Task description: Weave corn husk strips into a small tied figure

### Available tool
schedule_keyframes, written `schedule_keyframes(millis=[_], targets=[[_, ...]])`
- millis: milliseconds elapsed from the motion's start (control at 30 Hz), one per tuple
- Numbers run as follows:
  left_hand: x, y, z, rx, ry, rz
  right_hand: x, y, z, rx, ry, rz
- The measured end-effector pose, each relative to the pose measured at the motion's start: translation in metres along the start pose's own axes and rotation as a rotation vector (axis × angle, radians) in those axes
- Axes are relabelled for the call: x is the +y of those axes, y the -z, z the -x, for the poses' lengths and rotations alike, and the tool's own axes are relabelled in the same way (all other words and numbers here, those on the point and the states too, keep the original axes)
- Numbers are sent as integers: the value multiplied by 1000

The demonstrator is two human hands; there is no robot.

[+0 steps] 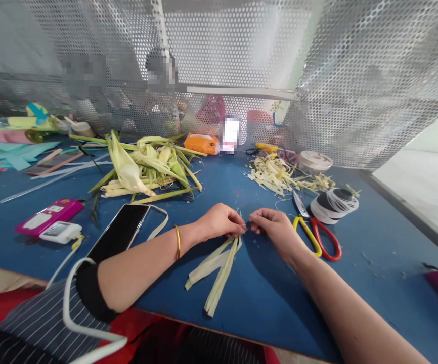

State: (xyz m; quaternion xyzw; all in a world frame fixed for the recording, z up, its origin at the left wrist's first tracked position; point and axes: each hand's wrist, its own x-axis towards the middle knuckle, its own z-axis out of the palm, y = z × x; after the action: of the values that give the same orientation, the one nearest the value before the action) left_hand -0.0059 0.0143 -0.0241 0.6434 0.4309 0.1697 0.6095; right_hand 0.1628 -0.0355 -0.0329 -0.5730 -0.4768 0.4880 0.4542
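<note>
The pale husk strips (219,278) fan below the left hand (222,221), which pinches their upper ends; the right hand (274,226), just beside it, is closed in a pinch, contents unclear.

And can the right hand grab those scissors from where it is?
Probably yes: the scissors lie close to the right hand, by its wrist, and nothing seems to lie on top of them. The hand would have to turn back from the pale strips, though.
</note>
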Motion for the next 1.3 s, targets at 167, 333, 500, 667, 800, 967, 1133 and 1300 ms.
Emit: schedule_keyframes(millis=[167, 333, 500, 667, 800, 967, 1133, 1300], targets=[[-3, 1, 0, 10, -29, 8, -1, 5, 0, -41, 70, 209], [-4, 2, -1, -18, -33, 46, -4, 16, 3, -212, 172, 467], [-6, 4, -2, -30, -35, 28, 0, 12, 3, -144, 277, 669], [-2, 5, 0, -31, -28, -4, -1, 12, 1, -143, 272, 610], [3, 5, 2, -11, 2, -10, -3, 16, 0, -160, 194, 541], [6, 4, 3, 5, 31, 32, 1, 14, 2, -203, 237, 657], [6, 7, 2, -50, 47, 59, 3, 8, 5, -155, 304, 832], [8, 12, 3, -115, 83, 84, 0, 12, 4, -146, 247, 713]])
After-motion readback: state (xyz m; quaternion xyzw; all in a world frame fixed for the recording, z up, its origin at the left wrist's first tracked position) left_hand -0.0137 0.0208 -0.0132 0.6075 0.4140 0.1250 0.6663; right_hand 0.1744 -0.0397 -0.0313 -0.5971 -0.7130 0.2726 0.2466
